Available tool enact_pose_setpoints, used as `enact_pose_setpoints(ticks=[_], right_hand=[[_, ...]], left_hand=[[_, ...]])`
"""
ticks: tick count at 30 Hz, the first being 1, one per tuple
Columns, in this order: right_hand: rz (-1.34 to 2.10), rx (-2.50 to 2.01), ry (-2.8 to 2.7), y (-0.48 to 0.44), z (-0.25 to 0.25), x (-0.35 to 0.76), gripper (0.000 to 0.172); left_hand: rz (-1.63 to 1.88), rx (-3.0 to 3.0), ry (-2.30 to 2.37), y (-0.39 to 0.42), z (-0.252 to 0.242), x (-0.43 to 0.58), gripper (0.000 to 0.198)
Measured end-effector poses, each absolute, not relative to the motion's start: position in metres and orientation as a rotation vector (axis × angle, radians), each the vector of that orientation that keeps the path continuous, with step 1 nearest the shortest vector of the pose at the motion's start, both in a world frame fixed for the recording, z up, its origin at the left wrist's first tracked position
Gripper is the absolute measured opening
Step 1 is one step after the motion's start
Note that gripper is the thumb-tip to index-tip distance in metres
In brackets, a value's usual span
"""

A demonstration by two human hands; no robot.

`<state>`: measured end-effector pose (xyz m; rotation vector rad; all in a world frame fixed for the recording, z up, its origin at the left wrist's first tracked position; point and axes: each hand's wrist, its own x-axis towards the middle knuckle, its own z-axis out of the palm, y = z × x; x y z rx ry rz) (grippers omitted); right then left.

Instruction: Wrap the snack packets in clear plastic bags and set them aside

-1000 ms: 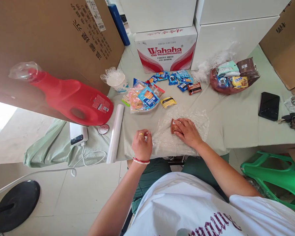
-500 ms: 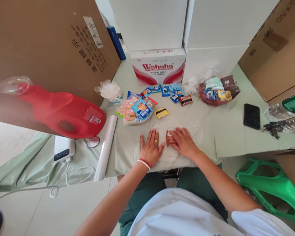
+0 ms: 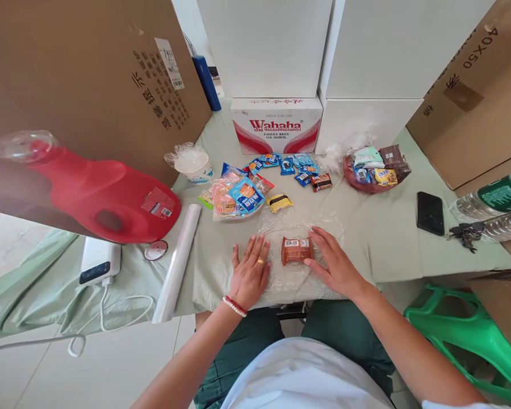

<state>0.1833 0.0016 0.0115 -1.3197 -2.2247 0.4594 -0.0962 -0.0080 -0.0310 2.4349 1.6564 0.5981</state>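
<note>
A brown wrapped snack packet (image 3: 297, 250) lies on a sheet of clear plastic film (image 3: 281, 282) near the table's front edge. My left hand (image 3: 250, 271) rests flat at the film's left side, fingers stretched out. To the right of the packet is my right hand (image 3: 335, 262), its thumb and fingers apart, with the thumb tip close by the packet's edge; whether it touches cannot be seen. Beyond the film sit a yellow snack packet (image 3: 280, 203) and a clear bag of mixed snacks (image 3: 238, 196).
Blue snack packets (image 3: 287, 166) lie before a Wahaha box (image 3: 276, 126). A basket of snacks (image 3: 377, 167), a phone (image 3: 430, 213) and bottles (image 3: 502, 193) stand rightward. On the left are a plastic roll (image 3: 176, 264), red jug (image 3: 114, 199), power bank (image 3: 100, 261) and paper cup (image 3: 193, 165).
My right hand has come off the brown snack packet and moved right, leaving the packet fully visible on the film. My left hand has shifted slightly left.
</note>
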Motion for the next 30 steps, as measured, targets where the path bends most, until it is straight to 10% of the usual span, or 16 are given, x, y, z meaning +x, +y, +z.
enact_pose_setpoints(ticks=[8,18,23,30], right_hand=[[0.537,-1.148,-2.400,-0.050,-0.014,0.234,0.029],[1.109,-1.364,-2.116,0.018,0.011,0.247,0.040],[0.625,-1.794,-2.288,0.072,0.009,0.251,0.030],[0.485,-1.773,-2.351,0.139,0.015,0.184,0.069]], left_hand=[[0.311,2.411,0.929,-0.013,-0.014,-0.136,0.042],[0.468,1.911,1.234,0.052,0.007,-0.118,0.038],[0.421,2.048,1.691,0.090,-0.008,-0.087,0.018],[0.800,1.900,1.969,0.077,-0.032,-0.077,0.038]])
